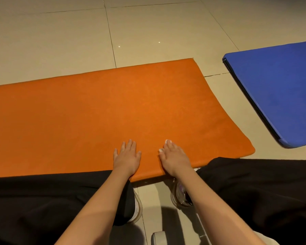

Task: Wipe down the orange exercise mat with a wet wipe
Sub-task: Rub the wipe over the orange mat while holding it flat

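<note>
1. The mat [95, 112] lies flat on the floor [60, 41].
2. The left hand [126, 156] rests at its near edge, fingers straight and spread.
3. The right hand [175, 160] lies beside it, apparently flat too; its fingers are partly hidden.
4. A blue mat [281, 85] lies apart, to the right.

Orange mat [95, 112] runs off left edge; its near edge partly hidden under black trouser legs [42, 200]; blue mat [276, 89] cut by right edge; left shoe [137, 207] mostly under trouser leg; right shoe [179, 193] partly behind right forearm [201, 200]; grey object [158, 237] cut off at bottom edge, unidentifiable.
</note>
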{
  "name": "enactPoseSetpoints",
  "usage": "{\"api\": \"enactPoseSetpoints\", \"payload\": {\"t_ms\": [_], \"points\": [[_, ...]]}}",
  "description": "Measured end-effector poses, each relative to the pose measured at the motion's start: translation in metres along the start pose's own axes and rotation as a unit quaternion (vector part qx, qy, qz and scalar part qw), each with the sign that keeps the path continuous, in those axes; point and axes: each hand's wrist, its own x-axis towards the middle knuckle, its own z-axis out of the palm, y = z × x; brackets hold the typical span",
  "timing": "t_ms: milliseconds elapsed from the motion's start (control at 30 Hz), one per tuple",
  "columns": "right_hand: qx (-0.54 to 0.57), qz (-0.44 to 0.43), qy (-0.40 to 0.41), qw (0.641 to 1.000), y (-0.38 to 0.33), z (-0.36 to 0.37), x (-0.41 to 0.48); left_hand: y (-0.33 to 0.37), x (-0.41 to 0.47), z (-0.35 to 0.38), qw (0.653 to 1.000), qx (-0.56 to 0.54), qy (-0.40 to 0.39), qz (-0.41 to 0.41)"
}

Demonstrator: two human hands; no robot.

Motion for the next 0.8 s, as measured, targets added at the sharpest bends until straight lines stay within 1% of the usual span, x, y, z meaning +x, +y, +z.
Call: {"api": "enactPoseSetpoints", "payload": {"t_ms": [67,100,200,267,367,433,467,533,600,667,733,800], "points": [[-0.015,0.037,0.020,0.999,-0.003,0.007,-0.014,-0.001,-0.004,0.002,1.000,0.002,0.007,0.002],[-0.008,0.032,0.018,0.999,-0.013,0.012,-0.021,-0.001,-0.006,0.002,1.000,0.001,0.009,0.001],[0.011,-0.043,-0.006,0.999,-0.041,0.022,-0.036,0.001,-0.010,0.003,1.000,-0.002,0.013,0.000],[0.022,-0.057,-0.005,0.998,-0.032,0.018,-0.034,0.000,-0.014,0.002,1.000,0.001,0.008,0.004],[0.006,0.020,0.033,0.999,-0.005,0.013,-0.034,-0.001,-0.020,-0.001,1.000,0.001,-0.001,0.002],[-0.004,0.051,0.041,0.998,-0.009,0.019,-0.040,0.000,-0.024,-0.003,1.000,-0.001,-0.007,-0.005],[0.005,0.040,0.034,0.999,-0.018,0.022,-0.043,0.002,-0.025,-0.004,1.000,-0.002,-0.011,-0.010],[0.037,-0.013,0.011,0.999,-0.036,0.027,-0.047,0.005,-0.026,-0.007,1.000,-0.003,-0.018,-0.017],[0.065,-0.045,0.008,0.997,-0.036,0.025,-0.047,0.006,-0.027,-0.011,1.000,-0.009,-0.014,-0.022],[0.067,-0.014,0.033,0.997,-0.022,0.021,-0.043,0.006,-0.025,-0.015,1.000,-0.008,0.009,-0.019],[0.028,0.042,0.063,0.997,-0.014,0.021,-0.044,0.002,-0.023,-0.019,1.000,-0.005,0.026,-0.007],[0.005,0.057,0.071,0.996,-0.022,0.026,-0.045,-0.007,-0.020,-0.022,0.999,-0.002,0.036,0.004]]}}
